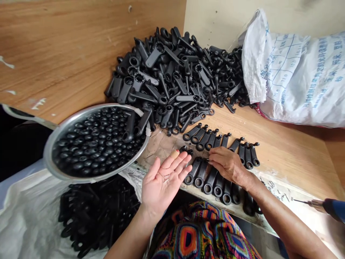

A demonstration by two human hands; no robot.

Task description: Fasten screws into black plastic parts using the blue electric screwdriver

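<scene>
Workbench (283, 151) wooden, wall (215, 18) behind; handle heap (178, 75) at 12 o'clock, bowl (47, 151) of caps (94, 140) at 9, sack (296, 72) at 2. Left hand (164, 180) lay spread, palm-up; right hand (228, 165) pinched row handle (211, 180)

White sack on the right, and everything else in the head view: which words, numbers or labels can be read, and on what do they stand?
White sack: blue printed characters and a ruled table, too small and blurred to read.
Black handles: no text visible.
Metal bowl: no text visible.
</scene>
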